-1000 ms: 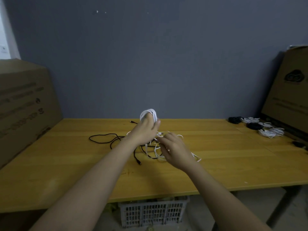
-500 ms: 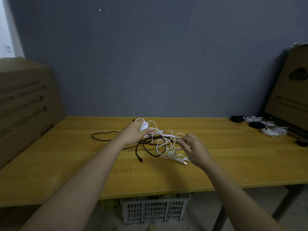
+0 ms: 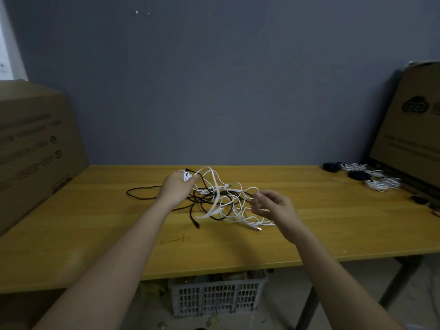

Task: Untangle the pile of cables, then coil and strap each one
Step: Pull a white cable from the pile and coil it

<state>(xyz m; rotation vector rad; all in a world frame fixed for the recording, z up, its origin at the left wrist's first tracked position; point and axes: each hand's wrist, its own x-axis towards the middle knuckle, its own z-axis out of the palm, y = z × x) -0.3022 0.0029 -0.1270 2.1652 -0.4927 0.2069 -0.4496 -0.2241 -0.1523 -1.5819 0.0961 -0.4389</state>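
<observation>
Since the earlier frames we had dropped our left hand (image 3: 177,188) from its raised position back to the pile (image 3: 221,201), and our right hand (image 3: 271,206) had slid off to the pile's right side.

Nearest us, below the table (image 3: 71,246) edge in front of the pile, a crate (image 3: 217,296) sat on the floor. Our right hand hovered at the pile's right edge, fingers loosely curled; whether they pinched a white strand we could not tell. Our left hand, at the pile's left, gripped a small white coil (image 3: 187,176), with a blurred white loop (image 3: 213,191) arcing from it over the pile. A black cable (image 3: 142,192) trailed out to the pile's left. White and black cables lay knotted together mid-table.

Far right of the pile, by a carton (image 3: 414,129), several bundles (image 3: 366,176) lay coiled, so we judged part of the job finished. We reckoned the coil in hand was only begun, and the rest of the pile was left to untangle, coil and strap.
</observation>
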